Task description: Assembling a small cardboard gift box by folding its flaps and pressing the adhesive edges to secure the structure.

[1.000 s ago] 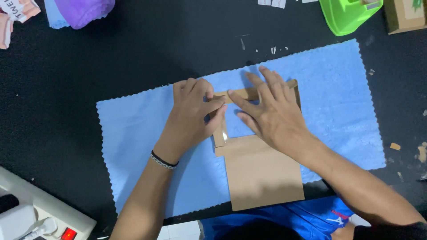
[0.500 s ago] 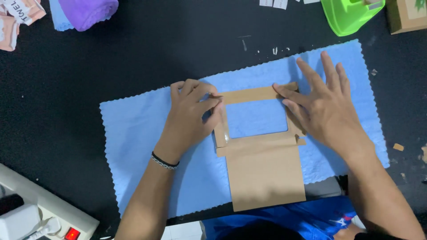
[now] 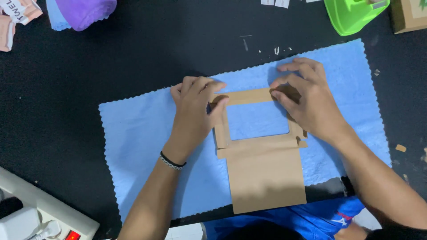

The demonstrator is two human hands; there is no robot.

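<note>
On one blue cloth [image 3: 142,133], two hands, left hand [image 3: 195,111] and right hand [image 3: 311,102], press one cardboard blank [image 3: 267,173].

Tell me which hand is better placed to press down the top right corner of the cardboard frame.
Right. The right hand already has its fingertips on the top right corner of the cardboard frame, which lies on the blue cloth. The left hand rests on the frame's left side, so it would probably have to cross over.

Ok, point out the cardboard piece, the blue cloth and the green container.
cardboard piece [image 3: 266,178], head view, on its plain lower panel.
blue cloth [image 3: 138,133], head view, on its bare left part.
green container [image 3: 351,15], head view, on its side wall.
</note>
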